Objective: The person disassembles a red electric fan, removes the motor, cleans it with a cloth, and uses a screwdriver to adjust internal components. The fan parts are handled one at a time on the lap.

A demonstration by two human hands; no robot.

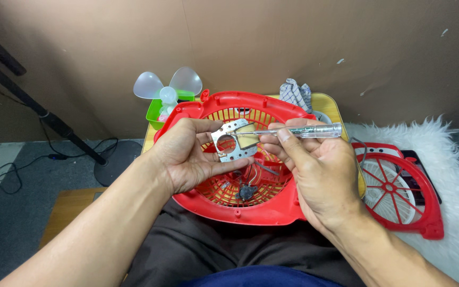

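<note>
The red fan housing (240, 207) hides most of the desk (328, 103). Behind the housing, the green bin (155, 114) is partly covered. Wiring inside the housing is indistinct.

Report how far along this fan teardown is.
Done: the translucent blade is off and sits in the green bin, and the front grille lies apart on the white fur rug. In hand: the left hand holds a metal motor plate above the red housing while the right hand works a clear-handled screwdriver at it. Left: wires still tie it to the housing.
</note>
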